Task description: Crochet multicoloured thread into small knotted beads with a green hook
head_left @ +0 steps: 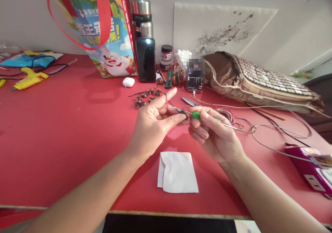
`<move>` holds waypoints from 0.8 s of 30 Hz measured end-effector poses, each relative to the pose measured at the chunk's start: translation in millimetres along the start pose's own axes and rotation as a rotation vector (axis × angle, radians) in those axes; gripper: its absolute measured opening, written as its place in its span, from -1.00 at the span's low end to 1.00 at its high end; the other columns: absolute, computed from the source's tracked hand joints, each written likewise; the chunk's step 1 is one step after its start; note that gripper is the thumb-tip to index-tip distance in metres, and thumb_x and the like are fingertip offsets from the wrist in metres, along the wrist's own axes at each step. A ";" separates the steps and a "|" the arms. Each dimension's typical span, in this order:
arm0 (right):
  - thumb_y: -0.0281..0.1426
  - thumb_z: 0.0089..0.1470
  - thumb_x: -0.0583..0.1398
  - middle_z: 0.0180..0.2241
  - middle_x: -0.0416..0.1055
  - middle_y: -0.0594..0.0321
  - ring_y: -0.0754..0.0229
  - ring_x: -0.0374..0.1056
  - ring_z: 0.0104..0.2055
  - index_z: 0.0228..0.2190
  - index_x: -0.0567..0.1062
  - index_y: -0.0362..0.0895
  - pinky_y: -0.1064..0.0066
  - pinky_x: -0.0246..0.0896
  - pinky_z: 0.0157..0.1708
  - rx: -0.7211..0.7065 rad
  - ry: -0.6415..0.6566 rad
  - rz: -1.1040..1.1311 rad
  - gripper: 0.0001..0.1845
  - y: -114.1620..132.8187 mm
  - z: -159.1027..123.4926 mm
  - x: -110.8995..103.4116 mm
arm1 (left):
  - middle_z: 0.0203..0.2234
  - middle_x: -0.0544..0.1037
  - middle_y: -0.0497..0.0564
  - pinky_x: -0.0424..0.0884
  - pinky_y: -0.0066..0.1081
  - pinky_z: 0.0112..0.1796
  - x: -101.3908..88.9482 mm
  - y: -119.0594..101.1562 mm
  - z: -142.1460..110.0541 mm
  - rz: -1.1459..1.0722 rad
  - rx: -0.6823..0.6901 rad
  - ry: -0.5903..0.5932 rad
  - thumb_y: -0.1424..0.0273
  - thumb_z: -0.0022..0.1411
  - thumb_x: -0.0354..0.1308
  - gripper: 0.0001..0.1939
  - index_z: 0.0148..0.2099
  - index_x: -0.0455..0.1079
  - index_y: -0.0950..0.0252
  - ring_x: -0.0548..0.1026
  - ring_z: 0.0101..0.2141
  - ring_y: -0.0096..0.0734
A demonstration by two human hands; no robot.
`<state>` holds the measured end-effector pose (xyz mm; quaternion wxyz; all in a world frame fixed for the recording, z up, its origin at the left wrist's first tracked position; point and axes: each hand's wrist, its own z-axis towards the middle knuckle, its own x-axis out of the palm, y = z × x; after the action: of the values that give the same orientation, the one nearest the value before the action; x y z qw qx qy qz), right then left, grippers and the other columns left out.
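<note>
Between its thumb and fingers, my left hand (151, 124) pinches a small dark crocheted piece (184, 114). A reddish strand of yarn (166, 103) passes over its raised index finger. My right hand (218, 132) is closed around a crochet hook (196, 115) with a green grip, its metal tip reaching the piece. Fingers partly hide the stitches, so I cannot tell whether yarn is on the hook. Just beyond my hands lie several multicoloured crocheted pieces (144, 95) and a pair of scissors (190, 102). A coil of multicoloured yarn (225, 114) rests behind my right hand.
A folded white tissue (179, 173) lies in front of me on the red table (64, 150). Two phones, one a dark upright phone (146, 60), stand behind. A white cable (280, 107) loops at right near a purple power strip (303, 167). A yellow glue gun (30, 79) lies left.
</note>
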<state>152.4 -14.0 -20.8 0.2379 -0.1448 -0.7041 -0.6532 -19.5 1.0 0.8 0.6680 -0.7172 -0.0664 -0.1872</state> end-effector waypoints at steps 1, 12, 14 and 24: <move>-0.25 0.08 0.47 -0.50 0.46 0.32 0.38 -0.01 -0.61 -0.27 0.73 -0.06 0.43 0.15 -0.62 0.002 -0.003 0.004 -0.82 0.2 0.2 -0.1 | -0.42 0.70 -0.12 0.68 -0.25 -0.04 -0.6 0.9 0.4 -0.001 0.004 0.001 0.38 0.08 0.59 -0.17 0.38 0.48 0.24 0.73 -0.29 -0.29; -0.29 0.11 0.48 -0.48 0.53 0.29 0.35 0.18 -0.58 -0.26 0.75 -0.06 0.41 0.28 -0.57 -0.063 0.002 -0.022 -0.85 -1.2 -2.6 1.4 | -0.45 0.65 -0.15 0.67 -0.28 -0.12 -5.6 5.4 3.2 0.035 0.017 -0.009 0.45 0.16 0.50 -0.39 0.26 0.61 0.12 0.64 -0.37 -0.39; -0.29 0.14 0.48 -0.47 0.55 0.28 0.33 0.24 -0.57 -0.24 0.75 -0.05 0.40 0.30 -0.55 -0.104 0.018 -0.055 -0.85 -1.9 -5.4 0.8 | -0.45 0.65 -0.14 0.67 -0.29 -0.14 -5.0 5.7 3.7 0.005 -0.005 0.001 0.47 0.10 0.52 -0.34 0.27 0.61 0.14 0.64 -0.37 -0.39; -0.28 0.17 0.48 -0.46 0.58 0.28 0.34 0.32 -0.58 -0.20 0.76 -0.05 0.43 0.34 -0.56 -0.209 0.051 -0.085 -0.84 0.5 -6.3 -0.3 | -0.41 0.69 -0.13 0.67 -0.37 -0.21 -2.9 0.4 1.8 -0.023 0.021 0.021 0.46 0.07 0.57 -0.22 0.35 0.52 0.25 0.66 -0.37 -0.42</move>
<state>153.9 -20.2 -20.3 0.2114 -0.1221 -0.6313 -0.7361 -21.7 3.2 -0.7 0.6740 -0.7073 -0.0696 -0.2015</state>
